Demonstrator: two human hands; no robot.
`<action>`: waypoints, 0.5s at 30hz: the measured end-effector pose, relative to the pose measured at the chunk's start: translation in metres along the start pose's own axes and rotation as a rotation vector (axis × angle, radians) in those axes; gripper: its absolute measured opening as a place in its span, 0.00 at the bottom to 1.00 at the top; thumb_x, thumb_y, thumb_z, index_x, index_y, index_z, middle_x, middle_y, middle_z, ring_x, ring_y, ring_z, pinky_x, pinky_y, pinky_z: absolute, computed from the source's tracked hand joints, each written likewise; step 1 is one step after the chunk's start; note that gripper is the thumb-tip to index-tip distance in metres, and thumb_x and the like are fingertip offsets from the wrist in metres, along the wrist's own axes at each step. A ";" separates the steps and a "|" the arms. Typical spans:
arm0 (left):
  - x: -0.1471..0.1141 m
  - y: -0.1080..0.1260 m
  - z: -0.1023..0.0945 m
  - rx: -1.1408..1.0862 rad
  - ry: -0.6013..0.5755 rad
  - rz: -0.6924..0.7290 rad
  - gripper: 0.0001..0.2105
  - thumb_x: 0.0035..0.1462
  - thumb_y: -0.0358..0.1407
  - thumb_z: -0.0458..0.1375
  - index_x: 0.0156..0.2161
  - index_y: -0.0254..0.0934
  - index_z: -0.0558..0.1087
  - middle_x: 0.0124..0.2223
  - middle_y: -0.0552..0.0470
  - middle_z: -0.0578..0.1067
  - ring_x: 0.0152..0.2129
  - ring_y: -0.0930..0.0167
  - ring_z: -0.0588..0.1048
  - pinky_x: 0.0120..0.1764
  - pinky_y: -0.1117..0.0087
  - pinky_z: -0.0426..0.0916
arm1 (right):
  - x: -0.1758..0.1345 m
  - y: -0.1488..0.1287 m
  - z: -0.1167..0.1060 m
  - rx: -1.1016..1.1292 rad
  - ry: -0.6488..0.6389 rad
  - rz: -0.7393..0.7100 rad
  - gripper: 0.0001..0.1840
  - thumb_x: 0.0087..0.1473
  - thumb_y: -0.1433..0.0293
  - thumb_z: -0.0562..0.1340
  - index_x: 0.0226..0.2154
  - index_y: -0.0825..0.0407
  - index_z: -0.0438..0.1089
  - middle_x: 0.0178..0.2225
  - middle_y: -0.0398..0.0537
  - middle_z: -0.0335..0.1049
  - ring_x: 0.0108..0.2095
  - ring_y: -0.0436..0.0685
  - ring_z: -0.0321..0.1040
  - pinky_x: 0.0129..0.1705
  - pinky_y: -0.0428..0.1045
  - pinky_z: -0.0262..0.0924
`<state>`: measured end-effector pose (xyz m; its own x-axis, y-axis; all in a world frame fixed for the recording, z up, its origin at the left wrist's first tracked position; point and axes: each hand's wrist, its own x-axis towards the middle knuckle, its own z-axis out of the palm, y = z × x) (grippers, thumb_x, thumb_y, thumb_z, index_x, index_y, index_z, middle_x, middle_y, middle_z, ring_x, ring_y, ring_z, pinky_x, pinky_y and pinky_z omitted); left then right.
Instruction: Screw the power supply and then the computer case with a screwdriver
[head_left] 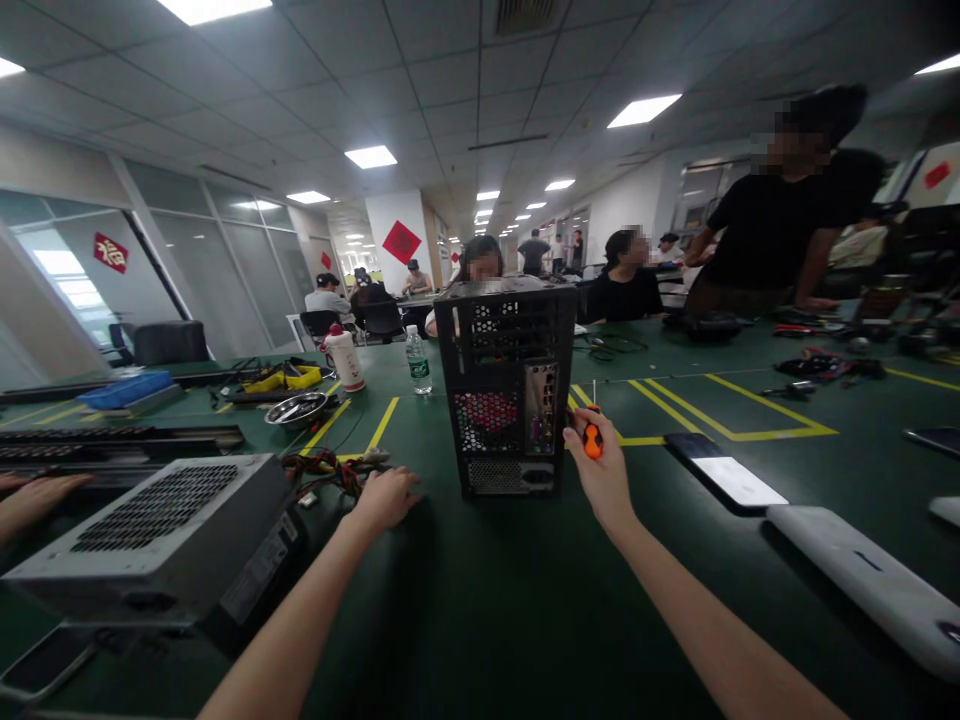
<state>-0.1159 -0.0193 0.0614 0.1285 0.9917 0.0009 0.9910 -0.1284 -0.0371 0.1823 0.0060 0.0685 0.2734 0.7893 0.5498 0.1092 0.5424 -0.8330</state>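
A black computer case point(511, 400) stands upright in front of me, with its rear ports and vent grilles facing me. At its right side, my right hand point(604, 470) grips a screwdriver point(593, 441) with an orange and black handle, the thin shaft pointing up. Those fingers are close beside the case edge; whether they touch it I cannot tell. My left hand point(386, 498) rests on the green table left of the case, fingers loosely apart and holding nothing. Just beyond it lies a bundle of coloured cables point(330, 478). They lie beside a grey power supply unit point(161, 530).
Left stand a metal bowl point(297, 409), a blue tray point(126, 390), a bottle point(418, 362) and a white cup point(345, 361). Phones point(724, 470) and a white power bank point(862, 575) lie right. Another person's hand point(45, 500) shows far left. People sit or stand across the table.
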 end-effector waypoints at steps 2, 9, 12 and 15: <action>-0.009 -0.004 0.011 0.088 0.018 0.012 0.11 0.52 0.35 0.49 0.38 0.40 0.71 0.40 0.46 0.71 0.41 0.63 0.67 0.43 0.59 0.56 | -0.011 -0.007 -0.010 0.048 -0.001 0.003 0.17 0.48 0.63 0.58 0.42 0.47 0.61 0.45 0.47 0.63 0.46 0.55 0.61 0.51 0.55 0.53; -0.010 0.019 0.032 0.331 0.223 0.075 0.14 0.51 0.26 0.45 0.33 0.36 0.74 0.37 0.41 0.72 0.40 0.60 0.65 0.48 0.51 0.46 | -0.050 -0.017 -0.038 0.142 -0.015 0.168 0.17 0.47 0.62 0.59 0.41 0.48 0.62 0.41 0.48 0.67 0.44 0.58 0.64 0.47 0.57 0.57; -0.006 0.025 0.036 0.430 0.265 0.115 0.14 0.52 0.27 0.46 0.32 0.36 0.75 0.37 0.41 0.72 0.40 0.60 0.65 0.50 0.51 0.43 | -0.067 -0.018 -0.051 0.148 -0.006 0.238 0.18 0.47 0.61 0.59 0.42 0.48 0.61 0.41 0.48 0.67 0.44 0.58 0.64 0.44 0.55 0.60; -0.005 0.028 0.039 0.467 0.293 0.130 0.13 0.52 0.27 0.47 0.33 0.35 0.75 0.38 0.42 0.72 0.40 0.61 0.64 0.51 0.52 0.43 | -0.084 -0.019 -0.063 0.103 -0.006 0.274 0.20 0.46 0.60 0.59 0.41 0.50 0.60 0.39 0.49 0.67 0.43 0.59 0.64 0.41 0.54 0.62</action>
<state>-0.0899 -0.0278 0.0212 0.3195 0.9162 0.2419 0.8534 -0.1673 -0.4936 0.2173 -0.0882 0.0344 0.2733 0.9119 0.3062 -0.0652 0.3352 -0.9399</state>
